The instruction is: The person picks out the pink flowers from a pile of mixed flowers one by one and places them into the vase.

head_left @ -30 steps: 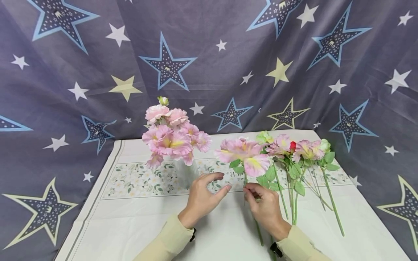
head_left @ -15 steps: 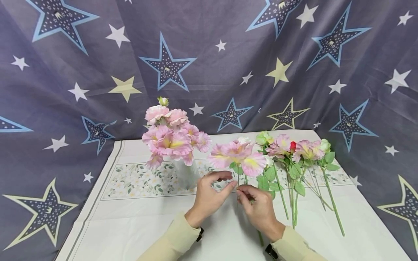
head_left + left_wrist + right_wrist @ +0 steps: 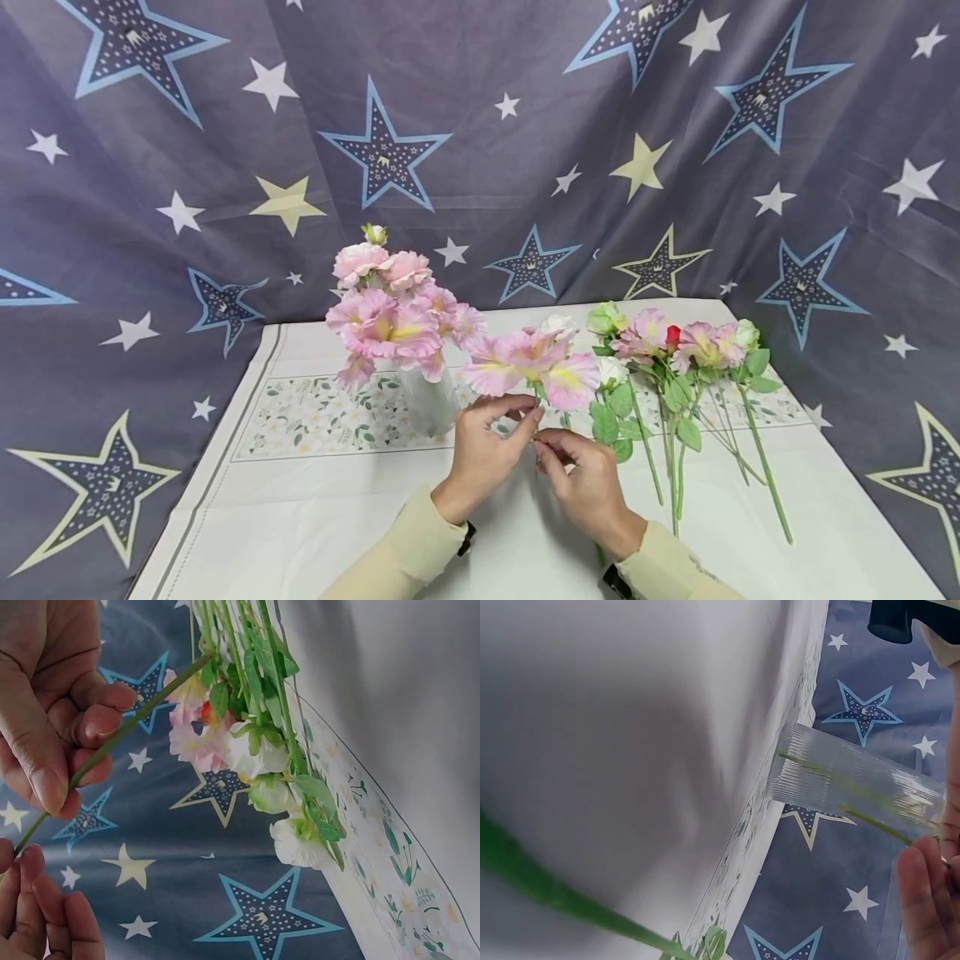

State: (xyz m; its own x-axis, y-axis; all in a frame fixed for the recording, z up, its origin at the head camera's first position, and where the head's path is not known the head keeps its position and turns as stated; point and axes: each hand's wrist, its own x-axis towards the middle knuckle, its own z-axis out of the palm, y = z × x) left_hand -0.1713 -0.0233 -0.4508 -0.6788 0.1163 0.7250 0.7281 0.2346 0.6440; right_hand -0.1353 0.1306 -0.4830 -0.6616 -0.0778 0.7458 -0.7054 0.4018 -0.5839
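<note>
A pink artificial flower [image 3: 532, 367] with yellow patches stands upright in front of me in the head view. Just under its bloom, my left hand [image 3: 483, 450] pinches the stem between thumb and forefinger. My right hand [image 3: 592, 487] pinches the same stem a little lower down. The left wrist view shows both hands' fingers on the green stem [image 3: 142, 712], whose bare end points up and right. To the left, a ribbed clear vase [image 3: 429, 404] holds a bunch of pink flowers [image 3: 393, 321]. Stems show through its wall in the right wrist view.
On the right lie several loose flowers, among them pink blooms [image 3: 708, 343], a small red bud [image 3: 672, 335] and white roses [image 3: 611, 371]. A flowered band [image 3: 330, 417] crosses the white tablecloth [image 3: 300, 517]. Behind the table hangs a star-patterned curtain [image 3: 480, 125].
The pink flower and the right hand have moved left, towards the left hand. The left hand has shifted slightly right, and its thumb and forefinger have closed on the stem.
</note>
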